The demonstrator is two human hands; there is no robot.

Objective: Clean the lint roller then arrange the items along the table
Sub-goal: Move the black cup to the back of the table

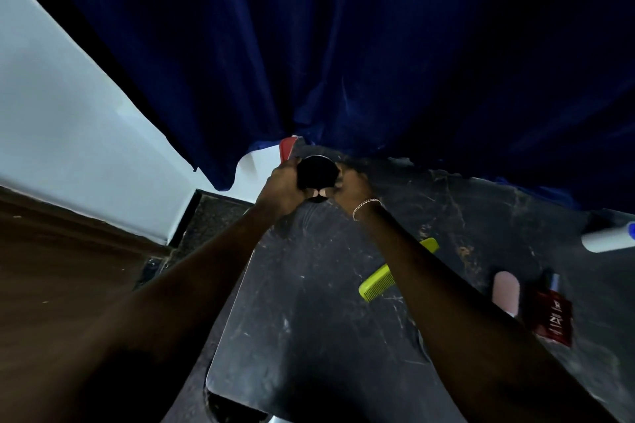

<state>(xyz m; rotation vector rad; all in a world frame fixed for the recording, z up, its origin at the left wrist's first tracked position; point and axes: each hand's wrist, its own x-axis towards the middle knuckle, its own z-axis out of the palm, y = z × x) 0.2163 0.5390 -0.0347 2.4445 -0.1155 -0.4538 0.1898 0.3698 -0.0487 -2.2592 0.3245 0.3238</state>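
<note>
Together, left hand (283,187) and right hand (354,186) clasp a black jar (316,172).

White lint roller (606,240) lying far right on table, green comb (381,282) flat mid-table

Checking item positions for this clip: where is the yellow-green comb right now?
In the head view the yellow-green comb lies on the dark marble table, right of centre, partly hidden under the right forearm.
</note>
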